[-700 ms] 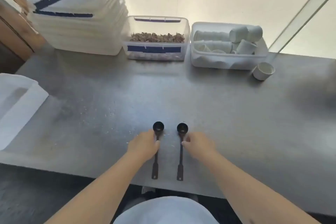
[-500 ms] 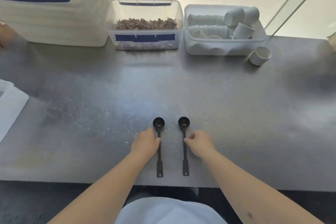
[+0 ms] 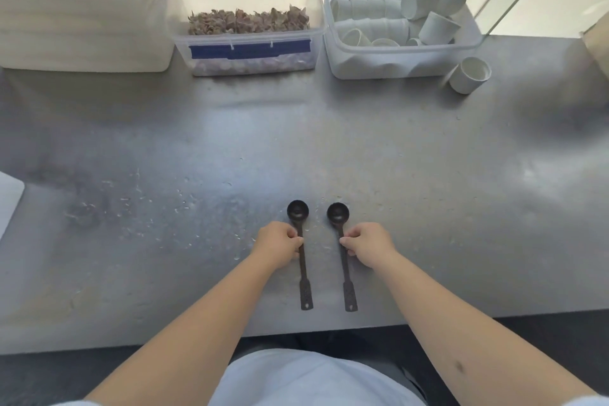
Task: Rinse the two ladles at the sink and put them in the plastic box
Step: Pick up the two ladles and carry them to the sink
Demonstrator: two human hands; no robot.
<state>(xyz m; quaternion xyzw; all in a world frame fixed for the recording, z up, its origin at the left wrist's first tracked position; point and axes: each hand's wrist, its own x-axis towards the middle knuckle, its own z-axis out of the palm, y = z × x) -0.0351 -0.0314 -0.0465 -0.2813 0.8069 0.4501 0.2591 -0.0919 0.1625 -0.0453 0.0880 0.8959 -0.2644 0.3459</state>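
Note:
Two small black ladles lie side by side on the steel counter (image 3: pixel 428 208), bowls pointing away from me. My left hand (image 3: pixel 278 245) curls its fingers around the upper handle of the left ladle (image 3: pixel 298 212). My right hand (image 3: pixel 370 245) pinches the upper handle of the right ladle (image 3: pixel 338 214). Both ladles still rest flat on the counter, their lower handles reaching toward the near edge. No sink is in view.
Along the back stand a large white stacked container (image 3: pixel 82 10), a clear plastic box (image 3: pixel 250 56) holding brown dried pieces, and a white tub (image 3: pixel 395 63) of small white cups. One loose cup (image 3: pixel 469 74) sits beside the tub. A white lid edge (image 3: pixel 8 201) shows at left.
The view has tilted and shifted right. Both hands have closed their fingers tighter around the ladle handles; the ladles stay on the counter.

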